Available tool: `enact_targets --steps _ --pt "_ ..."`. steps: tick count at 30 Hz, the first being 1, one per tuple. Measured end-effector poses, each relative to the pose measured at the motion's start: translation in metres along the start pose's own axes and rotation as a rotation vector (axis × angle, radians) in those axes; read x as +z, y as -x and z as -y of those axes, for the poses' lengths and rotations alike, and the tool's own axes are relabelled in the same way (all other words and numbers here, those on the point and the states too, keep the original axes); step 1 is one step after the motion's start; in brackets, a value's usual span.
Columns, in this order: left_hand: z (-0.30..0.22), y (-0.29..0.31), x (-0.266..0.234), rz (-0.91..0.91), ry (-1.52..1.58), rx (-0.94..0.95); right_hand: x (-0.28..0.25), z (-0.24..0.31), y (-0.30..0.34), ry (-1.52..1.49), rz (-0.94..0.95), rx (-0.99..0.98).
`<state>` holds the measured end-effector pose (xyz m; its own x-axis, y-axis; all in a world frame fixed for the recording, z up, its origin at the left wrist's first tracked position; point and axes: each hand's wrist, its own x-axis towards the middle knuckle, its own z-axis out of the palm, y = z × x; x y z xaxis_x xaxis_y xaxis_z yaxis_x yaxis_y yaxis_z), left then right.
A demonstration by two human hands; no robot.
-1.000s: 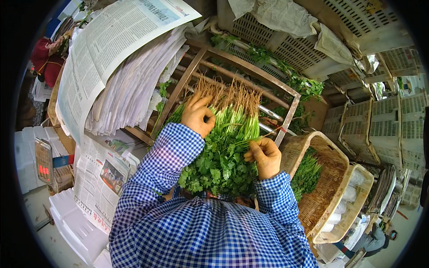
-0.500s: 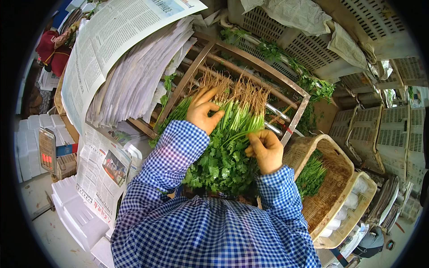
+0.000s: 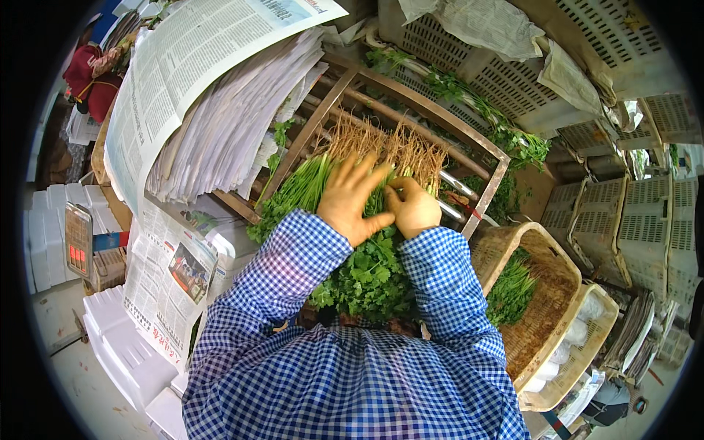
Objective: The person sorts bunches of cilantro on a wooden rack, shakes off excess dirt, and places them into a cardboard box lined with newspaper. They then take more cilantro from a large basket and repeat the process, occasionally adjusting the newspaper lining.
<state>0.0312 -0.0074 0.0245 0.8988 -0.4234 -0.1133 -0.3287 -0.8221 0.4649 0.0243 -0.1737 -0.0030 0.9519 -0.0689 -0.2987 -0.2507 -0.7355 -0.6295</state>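
A wide bunch of coriander lies before me, its leaves toward me and its brown roots pointing away. My left hand rests over the stems on the left side, open, with fingers spread and a little blurred. Right beside it, my right hand is closed in a pinch at the stems near the middle of the bunch. What sits between its fingertips is partly hidden, but it looks like coriander stems. The bunch lies on a rusty metal frame with crossbars.
A tall stack of newspapers stands at the left. White foam boxes sit below it, near a phone standing upright. To the right, a plastic basket holds greens, beside another basket with white rolls. Slatted crates line the back.
My right hand has moved left from the bunch's right edge to its middle, close to my left hand. My left hand has shifted slightly right, with its fingers spread wider.
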Motion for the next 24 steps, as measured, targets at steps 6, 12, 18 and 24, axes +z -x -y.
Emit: enact_targets --steps 6,12,18,24 --pt "0.032 0.010 0.027 0.112 0.025 -0.037 -0.017 -0.005 0.001 -0.482 0.044 0.124" --pt "0.034 0.011 0.029 0.000 0.219 -0.056 -0.022 0.033 -0.023 0.445 0.323 -0.080" --pt "0.039 0.014 0.028 -0.043 0.349 -0.047 0.001 0.023 -0.041 0.525 0.192 -0.076" --pt "0.040 0.015 0.030 -0.056 0.384 -0.064 -0.098 -0.020 -0.051 -1.264 -0.396 0.064"
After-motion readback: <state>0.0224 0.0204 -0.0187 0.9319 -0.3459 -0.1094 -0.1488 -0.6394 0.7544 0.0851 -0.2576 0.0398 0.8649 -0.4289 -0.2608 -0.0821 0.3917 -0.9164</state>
